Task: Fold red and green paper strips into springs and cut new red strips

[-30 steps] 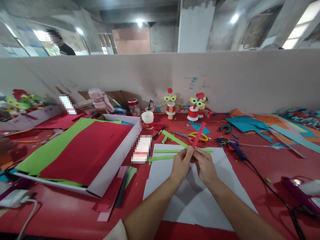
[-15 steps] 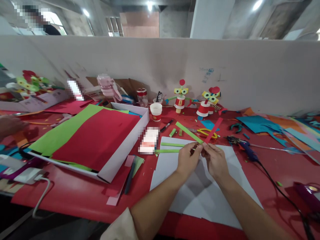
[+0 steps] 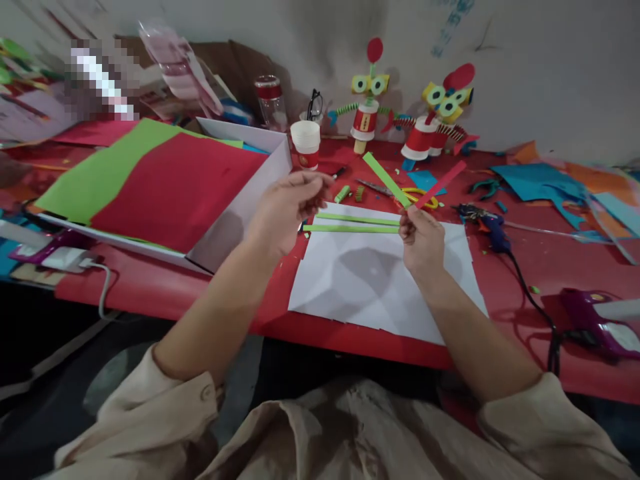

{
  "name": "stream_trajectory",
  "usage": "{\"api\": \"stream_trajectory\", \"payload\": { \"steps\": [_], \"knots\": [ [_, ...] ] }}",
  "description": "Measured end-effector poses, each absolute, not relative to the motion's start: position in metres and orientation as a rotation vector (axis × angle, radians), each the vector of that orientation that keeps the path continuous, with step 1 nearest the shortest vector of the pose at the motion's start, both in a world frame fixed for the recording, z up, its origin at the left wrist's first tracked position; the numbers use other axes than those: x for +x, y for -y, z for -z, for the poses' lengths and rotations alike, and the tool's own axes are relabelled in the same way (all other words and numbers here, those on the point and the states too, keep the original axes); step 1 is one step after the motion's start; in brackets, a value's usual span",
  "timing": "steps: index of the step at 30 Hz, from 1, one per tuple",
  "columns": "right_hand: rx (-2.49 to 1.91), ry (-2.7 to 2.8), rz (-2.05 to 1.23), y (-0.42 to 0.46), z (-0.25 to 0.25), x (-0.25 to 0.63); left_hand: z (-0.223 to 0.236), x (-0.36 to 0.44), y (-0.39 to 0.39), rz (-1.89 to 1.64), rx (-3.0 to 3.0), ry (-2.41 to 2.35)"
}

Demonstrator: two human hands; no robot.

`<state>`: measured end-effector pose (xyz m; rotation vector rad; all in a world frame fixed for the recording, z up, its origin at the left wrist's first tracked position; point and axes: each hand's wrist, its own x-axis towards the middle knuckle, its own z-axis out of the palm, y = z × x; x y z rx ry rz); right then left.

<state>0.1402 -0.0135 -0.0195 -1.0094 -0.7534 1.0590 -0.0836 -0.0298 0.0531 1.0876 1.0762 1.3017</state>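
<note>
My right hand (image 3: 423,240) is closed at the point where a green paper strip (image 3: 385,179) and a red paper strip (image 3: 440,185) meet; the two fan upward in a V. My left hand (image 3: 287,207) hovers apart from them, to the left above the table, fingers drawn into a loose pinch with nothing visible between them. Two more green strips (image 3: 356,224) lie side by side on the far edge of a white sheet (image 3: 370,287), just below my hands.
A white box (image 3: 250,200) of red and green sheets stands at left. Behind are a paper cup (image 3: 305,143), two cup figures (image 3: 367,100), yellow scissors (image 3: 417,195). A blue glue gun (image 3: 487,223) and a purple one (image 3: 595,320) lie at right with cords.
My left hand has let go of the strips and moved up and left. The right hand keeps both strips. The camera has tilted down, showing my sleeves and lap.
</note>
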Motion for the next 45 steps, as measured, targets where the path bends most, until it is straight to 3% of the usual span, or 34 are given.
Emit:
{"api": "stream_trajectory", "payload": {
  "steps": [4, 8, 13, 18, 25, 34, 45],
  "knots": [
    [-0.99, 0.792, -1.04, 0.015, 0.021, 0.137, -0.022, -0.074, 0.068, -0.889, 1.683, -1.249],
    [-0.994, 0.814, -1.017, 0.018, 0.021, 0.135, -0.01, -0.042, 0.088, -0.757, 1.963, -1.268],
    [-0.97, 0.82, -1.076, 0.024, 0.018, 0.134, -0.014, 0.002, 0.065, -0.982, 1.849, -1.444],
    [-0.933, 0.914, -1.077, 0.027, 0.017, 0.13, -0.002, 0.026, 0.027, -1.283, 1.434, -1.067],
    [-1.008, 0.99, -1.134, 0.031, 0.012, 0.128, 0.0, 0.018, 0.021, -1.256, 1.06, -0.864],
    [-1.13, 1.241, -1.089, 0.034, 0.007, 0.139, -0.004, 0.004, 0.02, -1.171, 0.967, -0.795],
    [-1.251, 1.163, -1.069, 0.03, -0.006, 0.13, 0.001, 0.009, 0.022, -1.164, 0.797, -0.751]
  ]
}}
